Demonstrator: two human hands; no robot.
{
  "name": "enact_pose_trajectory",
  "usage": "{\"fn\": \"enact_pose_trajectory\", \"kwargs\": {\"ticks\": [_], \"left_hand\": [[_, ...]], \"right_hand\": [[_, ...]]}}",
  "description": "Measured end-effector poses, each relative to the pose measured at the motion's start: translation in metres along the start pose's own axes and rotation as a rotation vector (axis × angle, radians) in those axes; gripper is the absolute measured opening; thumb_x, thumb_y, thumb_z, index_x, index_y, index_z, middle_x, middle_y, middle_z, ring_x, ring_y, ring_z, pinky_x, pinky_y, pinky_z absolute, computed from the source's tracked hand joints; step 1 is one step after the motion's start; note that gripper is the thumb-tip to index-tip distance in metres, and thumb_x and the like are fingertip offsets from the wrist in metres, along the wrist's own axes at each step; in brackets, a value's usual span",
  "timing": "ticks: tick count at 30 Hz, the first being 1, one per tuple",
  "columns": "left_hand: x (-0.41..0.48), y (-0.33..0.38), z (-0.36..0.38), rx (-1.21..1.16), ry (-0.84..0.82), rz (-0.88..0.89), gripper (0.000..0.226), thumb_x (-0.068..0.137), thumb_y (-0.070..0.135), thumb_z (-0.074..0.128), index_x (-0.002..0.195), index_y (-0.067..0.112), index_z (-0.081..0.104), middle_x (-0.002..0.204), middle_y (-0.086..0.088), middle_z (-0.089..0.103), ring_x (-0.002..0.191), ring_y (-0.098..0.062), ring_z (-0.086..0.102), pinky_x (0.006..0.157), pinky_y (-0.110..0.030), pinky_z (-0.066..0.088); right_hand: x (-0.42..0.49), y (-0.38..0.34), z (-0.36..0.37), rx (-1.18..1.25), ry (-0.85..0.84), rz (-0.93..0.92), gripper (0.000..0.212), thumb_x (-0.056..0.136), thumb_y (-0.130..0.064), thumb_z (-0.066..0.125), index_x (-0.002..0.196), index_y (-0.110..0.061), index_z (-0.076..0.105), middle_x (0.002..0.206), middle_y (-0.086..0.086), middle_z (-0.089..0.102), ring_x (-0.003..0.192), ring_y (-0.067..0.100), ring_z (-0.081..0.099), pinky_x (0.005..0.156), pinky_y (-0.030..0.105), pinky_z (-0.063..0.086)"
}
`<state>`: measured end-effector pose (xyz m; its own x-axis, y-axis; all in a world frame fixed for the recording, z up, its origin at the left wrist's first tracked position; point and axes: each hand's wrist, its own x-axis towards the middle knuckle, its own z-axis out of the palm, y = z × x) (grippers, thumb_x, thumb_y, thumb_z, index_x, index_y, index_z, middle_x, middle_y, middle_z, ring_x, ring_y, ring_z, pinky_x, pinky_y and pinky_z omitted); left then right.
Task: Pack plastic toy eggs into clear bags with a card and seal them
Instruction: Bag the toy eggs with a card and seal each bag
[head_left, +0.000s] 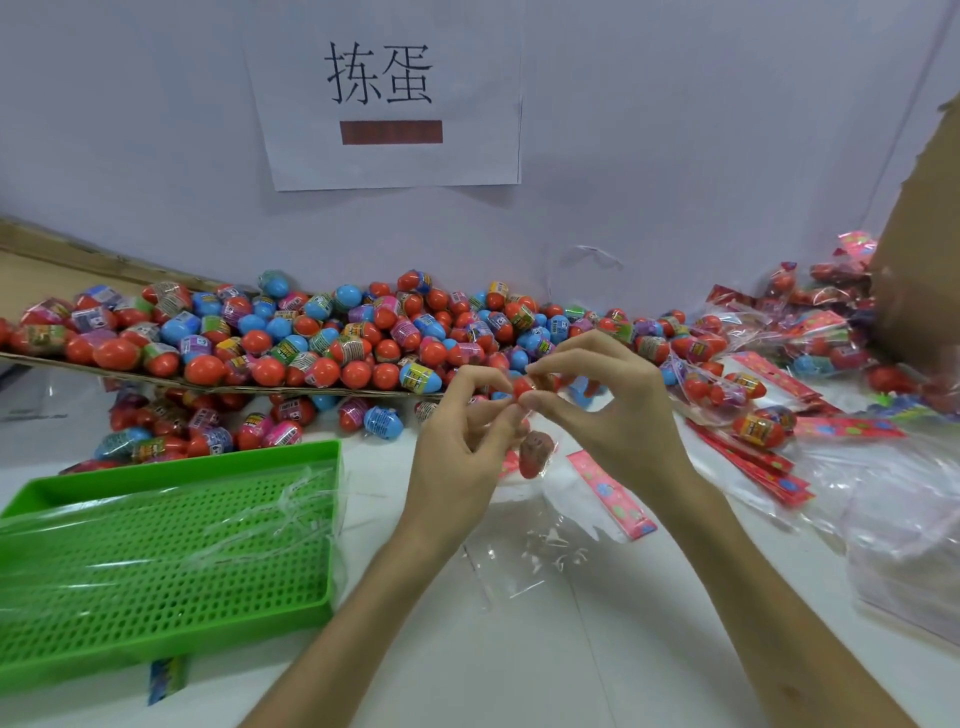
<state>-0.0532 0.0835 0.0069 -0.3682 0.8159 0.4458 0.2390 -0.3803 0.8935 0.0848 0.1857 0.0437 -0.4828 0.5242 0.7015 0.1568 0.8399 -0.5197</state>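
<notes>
Left hand (462, 447) and right hand (618, 410) are raised together over mid-bench, fingertips meeting. Both pinch the top of a clear bag (551, 451) from opposite sides, thumb against forefinger. A small red bit sits between the fingertips; cannot tell if it is card or egg. The bag hangs below the fingers, off the bench (519, 649), with one dark reddish egg (535, 454) inside, blurred. A pink-red card (613, 493) lies flat on the bench just right of the bag, under the right wrist. More red cards (753, 462) are stacked further right. The egg pile (322, 338), mostly red and blue, lies along the back wall on a cardboard sheet (156, 382), with some eggs spilled under and in front of it. Packed bags (737, 384) are heaped at right, next to a cardboard box (919, 260). Loose clear bags (909, 519) are at the far right. A green perforated tray (208, 460) sits at left with clear film (156, 519) draped over it. A paper sign (384, 93) is on the wall.
</notes>
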Motion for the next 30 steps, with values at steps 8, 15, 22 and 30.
{"fn": "enact_pose_trajectory", "kwargs": {"ticks": [8, 15, 22, 30], "left_hand": [[0.000, -0.006, 0.000, -0.031, 0.071, -0.042, 0.023, 0.103, 0.015, 0.062, 0.121, 0.029, 0.055, 0.090, -0.001, 0.080, 0.088, -0.022, 0.078, 0.087, -0.054, 0.061], [0.002, -0.006, 0.000, -0.055, 0.111, -0.137, 0.050, 0.101, 0.020, 0.067, 0.147, 0.026, 0.050, 0.112, 0.004, 0.079, 0.103, -0.012, 0.075, 0.086, -0.027, 0.060], [0.002, 0.001, -0.001, -0.059, 0.126, -0.152, 0.052, 0.096, 0.036, 0.066, 0.145, 0.022, 0.054, 0.104, 0.001, 0.080, 0.098, -0.019, 0.077, 0.092, -0.050, 0.060], [0.005, 0.004, -0.006, -0.060, 0.304, -0.135, 0.021, 0.105, 0.015, 0.058, 0.120, 0.018, 0.073, 0.104, 0.004, 0.080, 0.102, -0.016, 0.076, 0.087, -0.055, 0.061]], "right_hand": [[-0.001, 0.002, 0.002, 0.036, -0.134, -0.015, 0.027, 0.094, -0.017, 0.071, 0.120, -0.023, 0.073, 0.110, -0.001, 0.062, 0.105, 0.009, 0.058, 0.088, 0.028, 0.052], [0.000, -0.003, 0.000, 0.048, -0.088, -0.054, 0.036, 0.081, -0.002, 0.083, 0.113, -0.019, 0.076, 0.107, -0.001, 0.066, 0.105, 0.010, 0.062, 0.092, 0.021, 0.050], [-0.004, -0.009, 0.002, 0.180, -0.186, 0.031, 0.035, 0.092, 0.006, 0.065, 0.117, -0.016, 0.076, 0.102, -0.012, 0.077, 0.098, 0.006, 0.072, 0.088, 0.021, 0.055], [0.023, 0.030, -0.006, -0.048, 0.106, 0.520, 0.038, 0.090, -0.026, 0.074, 0.126, -0.023, 0.064, 0.121, -0.002, 0.067, 0.103, 0.011, 0.065, 0.096, 0.039, 0.056]]}}
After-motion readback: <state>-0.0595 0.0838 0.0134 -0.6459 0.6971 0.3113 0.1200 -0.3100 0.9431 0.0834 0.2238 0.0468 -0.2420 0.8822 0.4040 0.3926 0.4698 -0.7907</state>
